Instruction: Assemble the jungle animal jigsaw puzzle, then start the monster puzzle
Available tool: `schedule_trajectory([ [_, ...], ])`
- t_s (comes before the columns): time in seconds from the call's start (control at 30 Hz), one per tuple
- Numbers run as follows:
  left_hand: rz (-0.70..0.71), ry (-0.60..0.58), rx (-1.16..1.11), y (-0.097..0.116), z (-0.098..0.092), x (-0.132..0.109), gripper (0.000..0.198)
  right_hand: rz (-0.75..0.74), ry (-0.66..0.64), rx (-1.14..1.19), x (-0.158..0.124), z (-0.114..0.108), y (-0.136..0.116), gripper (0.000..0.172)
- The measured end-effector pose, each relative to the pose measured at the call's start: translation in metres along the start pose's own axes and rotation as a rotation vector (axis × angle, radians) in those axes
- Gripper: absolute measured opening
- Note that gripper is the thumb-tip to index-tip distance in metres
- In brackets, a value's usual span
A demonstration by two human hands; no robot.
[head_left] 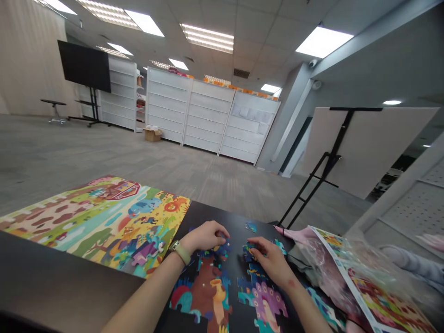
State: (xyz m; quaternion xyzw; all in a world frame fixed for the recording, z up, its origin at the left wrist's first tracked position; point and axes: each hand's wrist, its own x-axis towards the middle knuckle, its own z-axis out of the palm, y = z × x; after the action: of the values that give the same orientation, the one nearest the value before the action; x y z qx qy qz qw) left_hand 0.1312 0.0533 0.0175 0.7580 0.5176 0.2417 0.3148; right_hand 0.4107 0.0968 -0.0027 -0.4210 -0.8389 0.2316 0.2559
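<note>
My left hand [208, 236], with a watch on the wrist, rests with curled fingers on dark blue puzzle pieces [221, 252] above a joined section showing a brown bear [204, 286]. Its fingertips come together at the edge of a piece. To the right, my right hand [268, 259] has its thumb and forefinger on a small dark blue piece [248, 252]. Below it lies a joined section with a pink-purple peacock [268, 300]. A dark gap of tabletop separates the two sections. One loose blue piece [251, 226] lies beyond my hands.
A large colourful puzzle [114, 222] covers the table's left part, with a purple piece [144, 253] on it. At right are plastic bags [319, 263], a picture sheet [381, 296] and more loose pieces [324, 307]. An easel board [364, 148] stands beyond the table.
</note>
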Motion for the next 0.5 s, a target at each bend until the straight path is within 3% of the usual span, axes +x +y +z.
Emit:
schedule_trajectory([
  [0.5, -0.102, -0.117, 0.12, 0.001, 0.003, -0.004, 0.024, 0.015, -0.007, 0.001, -0.001, -0.001, -0.011, 0.03],
])
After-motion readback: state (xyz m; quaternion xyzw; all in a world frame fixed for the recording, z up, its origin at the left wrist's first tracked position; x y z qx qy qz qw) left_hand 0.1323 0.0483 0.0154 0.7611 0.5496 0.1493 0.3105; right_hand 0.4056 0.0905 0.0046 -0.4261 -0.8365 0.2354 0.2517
